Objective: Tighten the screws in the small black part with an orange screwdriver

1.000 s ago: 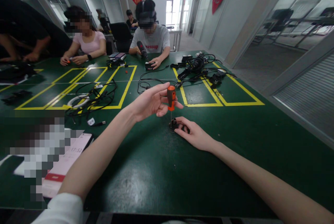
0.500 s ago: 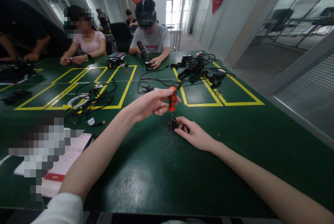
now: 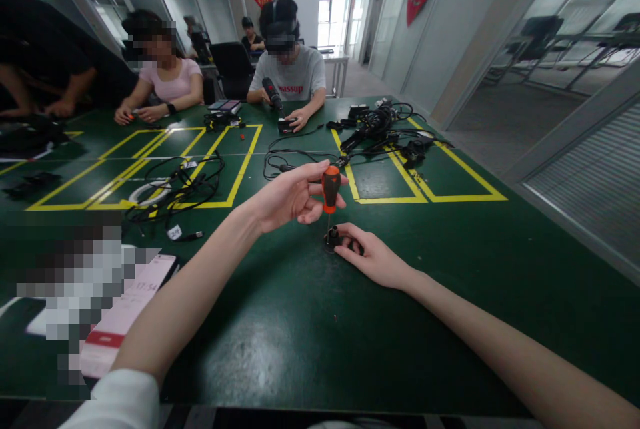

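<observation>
An orange and dark screwdriver [image 3: 331,189] stands nearly upright on the green table, its thin shaft reaching down to a small black round part [image 3: 330,242]. My left hand [image 3: 300,195] is at the handle, with the thumb by its upper left edge and the fingers curled behind it. With thumb and fingers, my right hand [image 3: 367,255] pinches the black part from the right and keeps it against the tabletop. A short tube-like piece sticks up from the part. Where the screwdriver tip meets it is too small to make out.
Tangled black cables [image 3: 375,125] lie at the back right, and another cable bundle [image 3: 200,175] sits on the left within yellow tape lines. A phone [image 3: 130,302] rests by my left forearm. Across the table a person [image 3: 290,75] holds a power drill [image 3: 271,92].
The screwdriver handle has turned, so its dark side now faces me. My left thumb has shifted slightly up and left on it. My right hand and the black part stay in place.
</observation>
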A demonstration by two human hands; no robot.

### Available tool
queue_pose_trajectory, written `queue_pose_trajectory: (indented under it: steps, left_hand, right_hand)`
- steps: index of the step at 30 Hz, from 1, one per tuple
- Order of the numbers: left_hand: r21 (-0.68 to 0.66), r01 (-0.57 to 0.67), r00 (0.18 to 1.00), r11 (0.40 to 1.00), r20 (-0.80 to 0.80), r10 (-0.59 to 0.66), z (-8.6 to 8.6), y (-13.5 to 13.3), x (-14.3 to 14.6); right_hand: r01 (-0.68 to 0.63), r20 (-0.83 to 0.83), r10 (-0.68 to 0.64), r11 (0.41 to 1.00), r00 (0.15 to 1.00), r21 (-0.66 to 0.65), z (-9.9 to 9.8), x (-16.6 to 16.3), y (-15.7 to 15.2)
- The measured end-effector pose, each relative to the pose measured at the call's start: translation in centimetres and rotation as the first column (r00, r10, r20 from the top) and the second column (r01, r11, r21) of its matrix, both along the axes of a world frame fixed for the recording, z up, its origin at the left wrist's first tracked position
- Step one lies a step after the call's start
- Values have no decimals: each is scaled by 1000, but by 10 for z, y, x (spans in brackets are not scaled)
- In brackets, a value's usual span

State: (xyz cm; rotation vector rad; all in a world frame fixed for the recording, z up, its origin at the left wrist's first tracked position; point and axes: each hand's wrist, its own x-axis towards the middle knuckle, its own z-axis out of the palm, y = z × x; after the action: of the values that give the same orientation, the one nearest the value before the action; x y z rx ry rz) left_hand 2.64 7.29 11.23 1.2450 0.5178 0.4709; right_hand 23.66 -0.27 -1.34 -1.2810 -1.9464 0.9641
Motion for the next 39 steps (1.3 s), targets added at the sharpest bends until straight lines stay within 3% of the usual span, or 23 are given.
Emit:
queue_pose_trajectory:
  steps: [12, 20, 39]
  left_hand:
    - [75, -20, 1000, 997, 10, 19, -4, 1, -1]
    - [13, -3, 1000, 1000, 1, 3, -1, 1, 0]
    - [66, 21, 1000, 998, 14, -22, -1, 0, -1]
  right_hand:
    - [-2, -12, 1, 1000, 1000, -18, 0, 0, 0]
    - [-7, -14, 7, 1000, 1000, -23, 1, 1, -1]
    - [5, 0, -5, 1000, 1000, 4, -1, 1, 0]
